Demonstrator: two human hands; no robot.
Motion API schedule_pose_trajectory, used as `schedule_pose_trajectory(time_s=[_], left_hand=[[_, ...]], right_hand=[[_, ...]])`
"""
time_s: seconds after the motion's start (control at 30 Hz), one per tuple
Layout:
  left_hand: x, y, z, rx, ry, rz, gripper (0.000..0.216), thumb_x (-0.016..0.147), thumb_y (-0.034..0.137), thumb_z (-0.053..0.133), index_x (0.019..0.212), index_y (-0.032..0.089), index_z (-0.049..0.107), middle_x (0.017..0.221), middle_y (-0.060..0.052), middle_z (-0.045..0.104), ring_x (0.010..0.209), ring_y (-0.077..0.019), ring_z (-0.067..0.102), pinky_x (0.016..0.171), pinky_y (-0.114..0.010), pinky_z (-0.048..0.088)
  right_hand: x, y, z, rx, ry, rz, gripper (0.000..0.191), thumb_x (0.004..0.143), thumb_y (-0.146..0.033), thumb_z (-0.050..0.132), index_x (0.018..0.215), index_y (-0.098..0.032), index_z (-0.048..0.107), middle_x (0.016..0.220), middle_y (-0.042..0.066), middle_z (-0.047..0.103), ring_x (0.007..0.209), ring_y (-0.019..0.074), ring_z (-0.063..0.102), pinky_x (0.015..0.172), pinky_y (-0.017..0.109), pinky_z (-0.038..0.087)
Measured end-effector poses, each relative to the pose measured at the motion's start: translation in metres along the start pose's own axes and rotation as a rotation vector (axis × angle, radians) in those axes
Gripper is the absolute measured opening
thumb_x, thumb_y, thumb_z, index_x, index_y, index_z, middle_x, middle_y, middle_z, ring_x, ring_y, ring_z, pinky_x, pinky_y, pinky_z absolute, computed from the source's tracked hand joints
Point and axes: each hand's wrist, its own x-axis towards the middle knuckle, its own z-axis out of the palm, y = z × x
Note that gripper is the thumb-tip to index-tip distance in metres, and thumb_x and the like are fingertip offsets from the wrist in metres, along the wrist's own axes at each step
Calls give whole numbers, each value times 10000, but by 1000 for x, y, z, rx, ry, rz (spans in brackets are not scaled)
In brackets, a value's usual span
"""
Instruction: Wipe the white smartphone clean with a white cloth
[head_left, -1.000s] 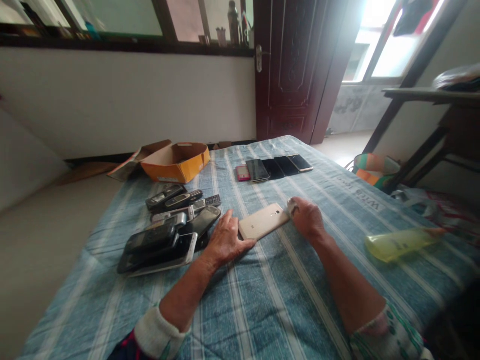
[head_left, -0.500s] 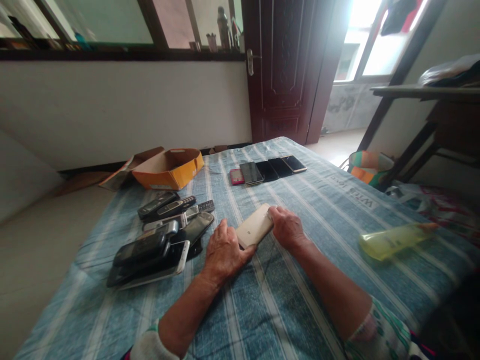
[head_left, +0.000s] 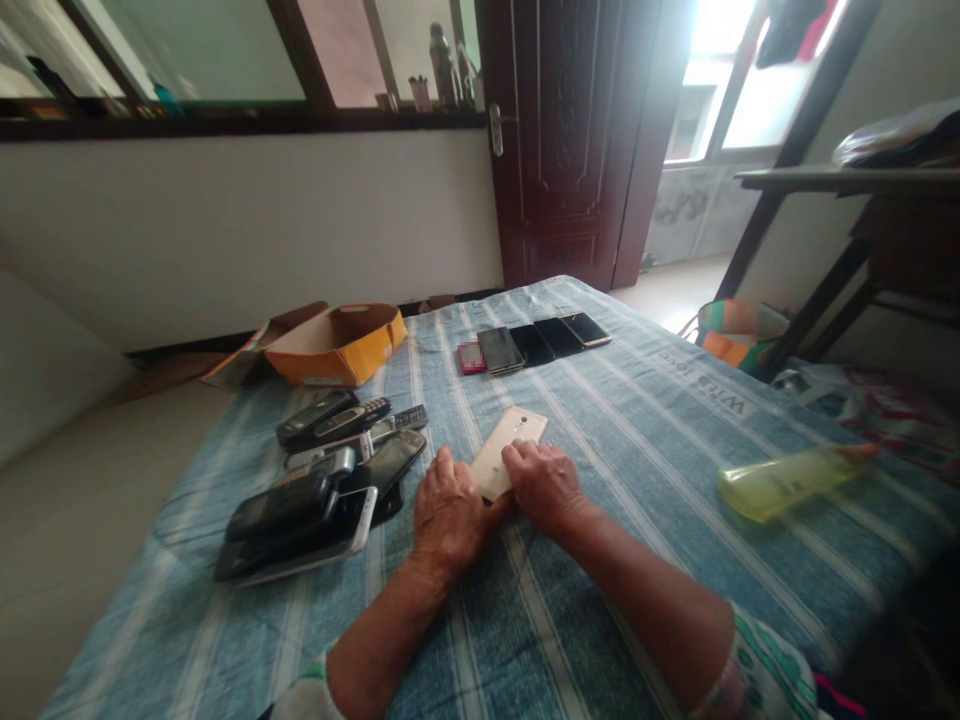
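A gold smartphone (head_left: 501, 450) lies back side up between my hands, its camera end pointing away from me. My left hand (head_left: 452, 510) is closed on its near left edge, with the thumb along the bottom end. From the right, my right hand (head_left: 546, 487) closes on the phone's lower right side, its curled fingers resting on the back cover. Left of my hands is a pile of older phones (head_left: 281, 510), several keypad and touch models overlapping. Beyond the gold phone, several dark smartphones (head_left: 532, 345) lie in a row beside a small pink-edged item (head_left: 472, 358).
An orange open cardboard box (head_left: 337, 350) stands at the far left of the striped blue cloth (head_left: 637, 480). A yellow translucent bottle (head_left: 787, 485) lies on its side at the right. Behind are a dark red door (head_left: 570, 150) and a desk (head_left: 855, 180).
My right hand has slid from the phone's far end down to its lower right side, uncovering the camera. My left hand keeps its place at the near end.
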Motion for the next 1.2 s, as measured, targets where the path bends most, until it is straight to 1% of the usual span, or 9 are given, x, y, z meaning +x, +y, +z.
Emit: schedule_pose_trajectory(time_s=[0.27, 0.47, 0.57, 0.63, 0.7, 0.77, 0.9, 1.0, 1.2], left_hand=[[-12, 13, -12, -47, -147, 9, 658, 752, 657, 555, 1032, 64, 601, 1409, -283, 426, 1289, -384, 444, 1045, -454, 383], [-26, 28, -22, -216, -287, 84, 673, 797, 518, 565, 1244, 20, 489, 1495, -264, 302, 1393, -363, 291, 1126, -449, 284], [-29, 29, -26, -272, -320, 138, 676, 794, 448, 578, 1310, 34, 434, 1498, -246, 307, 1403, -356, 269, 1135, -467, 263], [-24, 25, -28, -278, -303, 175, 538, 795, 389, 583, 1220, 65, 521, 1469, -228, 365, 1390, -350, 293, 1130, -472, 269], [-12, 16, -30, -270, -262, 199, 356, 784, 320, 589, 1066, 103, 601, 1399, -202, 454, 1361, -336, 342, 1113, -454, 300], [6, 5, -29, -296, -244, 238, 387, 757, 295, 610, 1091, 101, 588, 1338, -191, 501, 1320, -311, 402, 1100, -410, 326], [52, -16, -17, -385, -352, 461, 1017, 577, 434, 759, 1411, 77, 298, 1527, -221, 240, 1427, -359, 181, 1149, -461, 227], [85, -23, -4, -444, -452, 609, 1187, 549, 480, 766, 1474, 68, 148, 1558, -212, 166, 1445, -344, 119, 1165, -435, 178], [124, -17, -3, -311, -603, 710, 1163, 453, 456, 835, 1438, 133, 308, 1563, -192, 183, 1444, -362, 112, 1162, -471, 139]], right_hand=[[7, 21, 13, 195, 117, 79, 247, 909, -163, 402, 997, -207, 629, 928, 54, 672, 796, 177, 629, 653, 248, 401], [18, 42, 27, 473, 290, 18, 331, 851, -94, 432, 1049, -215, 669, 1013, 42, 709, 924, 153, 645, 793, 215, 442], [22, 49, 28, 582, 351, 32, 345, 816, -69, 453, 1019, -221, 686, 1015, 20, 724, 943, 144, 652, 835, 218, 454], [23, 54, 26, 593, 379, 68, 345, 808, -68, 459, 1007, -226, 692, 1000, 14, 730, 930, 145, 657, 829, 226, 460], [22, 56, 24, 558, 394, 93, 349, 817, -70, 448, 1012, -224, 693, 979, 21, 730, 914, 152, 656, 811, 232, 460], [20, 56, 21, 504, 387, 76, 361, 833, -68, 427, 1037, -216, 685, 973, 36, 723, 908, 156, 647, 792, 232, 451], [14, 45, 15, 360, 262, -22, 297, 872, -99, 431, 992, -207, 680, 926, 46, 697, 846, 156, 622, 720, 224, 416], [11, 37, 11, 264, 145, -75, 207, 885, -142, 477, 895, -200, 676, 909, 43, 681, 831, 157, 601, 697, 227, 383], [12, 38, 10, 240, 69, -88, 219, 919, -171, 456, 917, -206, 672, 962, 43, 670, 853, 156, 585, 690, 238, 365]])
